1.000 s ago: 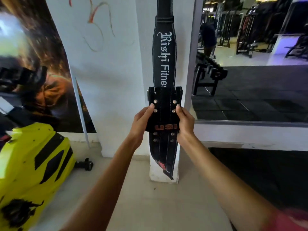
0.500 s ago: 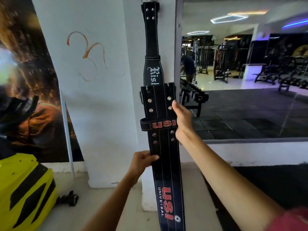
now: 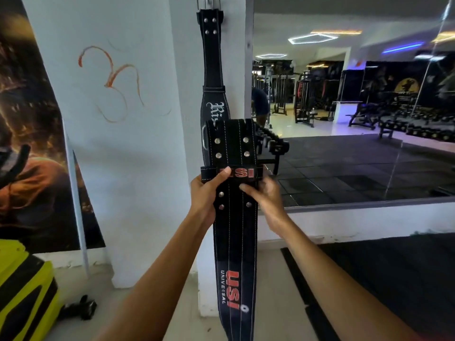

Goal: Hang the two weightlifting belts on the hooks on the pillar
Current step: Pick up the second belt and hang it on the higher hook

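A black belt with white gothic lettering hangs down the white pillar, its metal buckle at the top edge of view; the hook itself is not visible. In front of it I hold a second black belt with red USI lettering upright, its buckle end about chest high. My left hand grips its left edge at the red-lettered loop. My right hand is on its right edge just below the loop, slightly blurred. The lower part of the hanging belt is hidden behind the held one.
A large mirror to the right of the pillar reflects the gym, racks and dumbbells. A dark poster leans on the wall at left. A yellow and black machine stands at lower left. Black floor mat lies at right.
The view has tilted upward, revealing the hanging belt's buckle. My left hand rose from the lower strap to the red-lettered loop, and my right hand shifted slightly down the belt's right edge.
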